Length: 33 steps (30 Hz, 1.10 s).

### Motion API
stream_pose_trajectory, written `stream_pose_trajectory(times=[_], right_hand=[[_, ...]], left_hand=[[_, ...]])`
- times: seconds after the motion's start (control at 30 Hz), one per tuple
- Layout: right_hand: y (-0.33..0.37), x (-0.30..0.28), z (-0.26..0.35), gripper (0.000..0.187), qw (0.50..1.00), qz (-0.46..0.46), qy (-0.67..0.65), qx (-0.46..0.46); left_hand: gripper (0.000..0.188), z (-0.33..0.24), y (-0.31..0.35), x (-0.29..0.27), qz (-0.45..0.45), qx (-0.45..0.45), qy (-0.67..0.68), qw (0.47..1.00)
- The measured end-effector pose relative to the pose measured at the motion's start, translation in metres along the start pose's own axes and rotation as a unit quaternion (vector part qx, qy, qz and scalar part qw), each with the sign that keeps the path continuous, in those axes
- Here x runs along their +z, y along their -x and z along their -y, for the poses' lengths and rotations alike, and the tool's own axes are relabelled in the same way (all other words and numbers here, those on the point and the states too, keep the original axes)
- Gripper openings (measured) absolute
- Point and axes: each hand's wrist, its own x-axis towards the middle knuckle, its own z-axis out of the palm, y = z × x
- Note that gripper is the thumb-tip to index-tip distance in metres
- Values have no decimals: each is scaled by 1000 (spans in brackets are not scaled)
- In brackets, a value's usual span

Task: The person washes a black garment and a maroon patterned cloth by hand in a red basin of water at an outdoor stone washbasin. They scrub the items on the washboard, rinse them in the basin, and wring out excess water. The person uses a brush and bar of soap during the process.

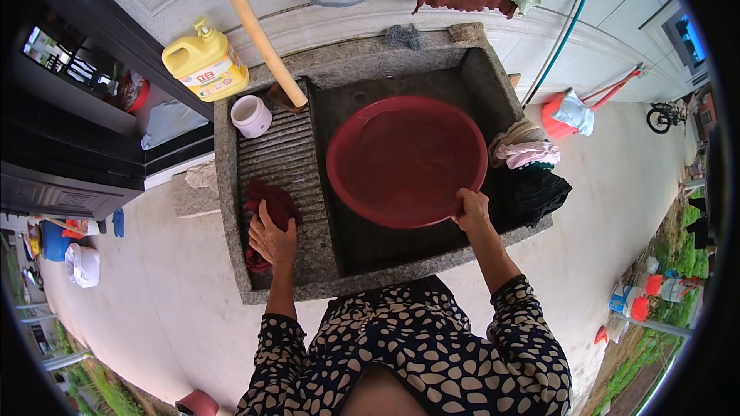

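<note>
My left hand [273, 240] is on a bunched dark red cloth [279, 199] on the ribbed washboard side [271, 156] of a stone sink, its fingers curled over the folds. Part of the cloth is hidden under my palm. With my right hand [472, 212] I grip the near right rim of a large red basin [339, 173]. Liquid with a reddish look lies in the basin, which sits in the deep side of the sink [370, 260] and appears slightly tilted.
A yellow pump jug [204, 65] and a white cup [251, 116] stand at the far left. A pale pipe [264, 42] slants down to the washboard. Several clothes [536, 185] hang over the right edge. Beyond them are a scrubbing pad [403, 36] and a red bucket [556, 117].
</note>
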Motion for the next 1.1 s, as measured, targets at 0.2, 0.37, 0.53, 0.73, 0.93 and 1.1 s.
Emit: stream_pose_trajectory(times=[0.2, 0.37, 0.53, 0.73, 0.93, 1.1], right_hand=[[-28, 6, 26, 22, 993, 28, -55, -103], [-64, -3, 27, 24, 978, -2, 33, -208], [-88, -10, 13, 22, 950, -20, 70, -305], [-53, 20, 62, 13, 909, -117, 161, -366], [32, 39, 104, 26, 807, -146, 375, -432], [67, 52, 97, 23, 725, -167, 437, -506]], left_hand=[[80, 2, 4, 2, 12, 6, 1, 1000], [82, 4, 0, -3, 15, 6, -1, 1000], [82, 2, 1, 2, 38, 9, 16, 999], [82, 7, 0, 0, 45, 15, 16, 999], [81, 14, 0, 0, 45, 22, 9, 999], [80, 13, 0, 3, 34, 31, 11, 999]])
